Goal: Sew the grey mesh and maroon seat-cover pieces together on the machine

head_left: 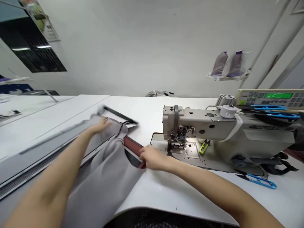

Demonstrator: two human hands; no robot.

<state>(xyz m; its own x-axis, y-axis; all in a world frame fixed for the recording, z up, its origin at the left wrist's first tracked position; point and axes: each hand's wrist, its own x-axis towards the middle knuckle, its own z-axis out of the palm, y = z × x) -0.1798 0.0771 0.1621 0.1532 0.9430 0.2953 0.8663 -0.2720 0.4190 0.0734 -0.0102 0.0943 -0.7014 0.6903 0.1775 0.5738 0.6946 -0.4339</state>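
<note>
The left hand [101,125] lies flat and spread on a long piece of soft grey woven fabric [104,177]. It is blurred, so the fingers cannot be made out beyond being extended and open. The fabric runs from the far left of the white flat surface [166,196] down over its near edge. A thin black strap or trim [118,114] lies at the fabric's far end, just beyond that hand. The right hand [153,156] sits knuckles-up with its fingers curled down on the near end of a dark red band of trim [133,146] that edges the fabric. I cannot tell whether it pinches the band or only presses it. The fabric lies wholly to the left of the beige industrial sewing machine [201,123]. The lit plate under the needle is bare, with no cloth under the foot. From this I judge the work to be at the laying-out stage: the piece is being arranged and its red edge brought near the needle, with no seam visibly run there yet. Yellow-green thread snips [203,147] rest beside the needle plate. Blue-handled scissors [260,181] lie on the surface near right.
</note>
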